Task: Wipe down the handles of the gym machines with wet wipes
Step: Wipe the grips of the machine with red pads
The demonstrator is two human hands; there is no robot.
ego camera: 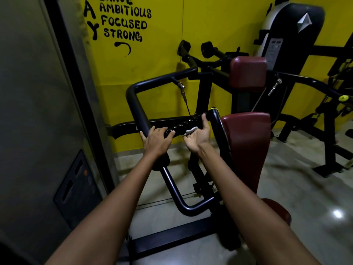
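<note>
Yellow wall (pixel 210 25) across the far side, black lettering painted high on it, and a grey panel (pixel 38 92) closing off the whole left edge, so room on that side is tight. Pale glossy floor (pixel 305 188) opens out to the right and near, the widest free stretch in view. Far right stands a black weight-stack machine (pixel 298 35), well apart from the action. Centre stage, the black tubular frame (pixel 136 104) of the near machine bends from the far wall down toward us, hugging the grey panel. Just right of it, the dark red back pad (pixel 248 142) stands upright, its left edge crowding the end of the handle; a second red pad (pixel 247 72) sits farther back.

Now the ribbed black handle (pixel 183 125), running left to right between the frame and the red pad. Left hand (pixel 157 140) is on its left end, fingers (pixel 170 133) draped over the top and curled round the grip. Right hand (pixel 198 135) is at the right end, palm turned up, thumb hooked over the bar, fingers bunching a small white wet wipe (pixel 190 130) against the handle's near side. Between the two hands, a short span of bare ribbed grip shows.
</note>
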